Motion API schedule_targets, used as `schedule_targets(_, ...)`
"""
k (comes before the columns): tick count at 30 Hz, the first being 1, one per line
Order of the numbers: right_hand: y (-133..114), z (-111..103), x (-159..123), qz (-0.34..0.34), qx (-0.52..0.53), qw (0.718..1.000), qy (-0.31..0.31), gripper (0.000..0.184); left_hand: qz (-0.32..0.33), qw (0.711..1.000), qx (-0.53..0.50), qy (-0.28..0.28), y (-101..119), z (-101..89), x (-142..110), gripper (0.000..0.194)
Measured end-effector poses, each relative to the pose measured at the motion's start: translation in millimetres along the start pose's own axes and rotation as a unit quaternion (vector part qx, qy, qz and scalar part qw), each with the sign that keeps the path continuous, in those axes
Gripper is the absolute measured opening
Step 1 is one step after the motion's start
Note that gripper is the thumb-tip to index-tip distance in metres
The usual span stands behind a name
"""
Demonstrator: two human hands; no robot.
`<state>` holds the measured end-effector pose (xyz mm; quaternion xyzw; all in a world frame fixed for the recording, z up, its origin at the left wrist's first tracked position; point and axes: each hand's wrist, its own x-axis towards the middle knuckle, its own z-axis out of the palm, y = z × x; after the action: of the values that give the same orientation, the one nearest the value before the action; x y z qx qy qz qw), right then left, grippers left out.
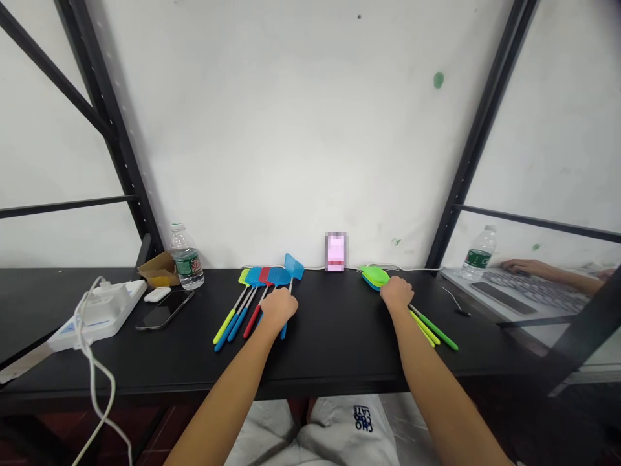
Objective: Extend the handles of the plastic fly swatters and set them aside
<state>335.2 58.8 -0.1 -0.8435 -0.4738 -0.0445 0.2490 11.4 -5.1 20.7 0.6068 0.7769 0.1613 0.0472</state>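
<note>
On the black table lie several fly swatters with their heads toward the wall. My left hand [280,307] is closed around the shaft of a blue fly swatter [294,266], whose head is tilted up. Beside it, a row holds a red fly swatter [252,321], a yellow-green fly swatter [224,325] and several blue ones. To the right, my right hand [396,292], fingers curled, is over the shafts of a stack with a green fly swatter [376,275] on top and a blue edge beneath. Yellow and green handles [439,331] stick out past that wrist.
At the left are a water bottle [187,259], a cardboard box [160,270], a white earphone case [157,295], a phone [165,309] and a white power strip [99,314] with cables. A blurred-out phone [336,252] stands against the wall. A laptop [509,291] and another person's hand [526,266] are at right.
</note>
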Motion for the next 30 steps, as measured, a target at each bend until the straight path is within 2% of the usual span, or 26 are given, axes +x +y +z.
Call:
schedule_targets(5,-6,-9,-5,-0.031,0.016,0.999,0.0,0.029,0.007,1.0,0.017,-0.012,-3,-1.5,-1,0.03)
schedule_targets(8,-13,-19,-12,-0.058,0.039,0.997,0.027,0.034,0.003,0.999,0.039,-0.012,-3,-2.6,-1,0.031)
schedule_targets(13,-38,-24,-36,-0.22,0.032,0.968,0.116,0.041,-0.005,0.998,0.069,-0.003,-4,-4.7,-1,0.032)
schedule_targets(16,-57,-20,-59,-0.327,0.041,0.935,0.131,0.041,-0.006,0.998,0.07,-0.004,-5,-4.7,-1,0.034)
schedule_targets(19,-73,-15,-81,-0.421,0.066,0.89,0.162,0.037,-0.005,0.998,0.067,0.008,-5,-3.8,-2,0.037)
schedule_targets(25,-86,-12,-106,-0.524,0.132,0.816,0.206,0.023,-0.001,0.997,0.064,0.048,0,-4.3,-7,0.041)
schedule_targets(30,-85,-20,-113,-0.604,0.209,0.745,0.192,0.023,0.063,0.996,0.046,0.048,7,2.0,-11,0.036)
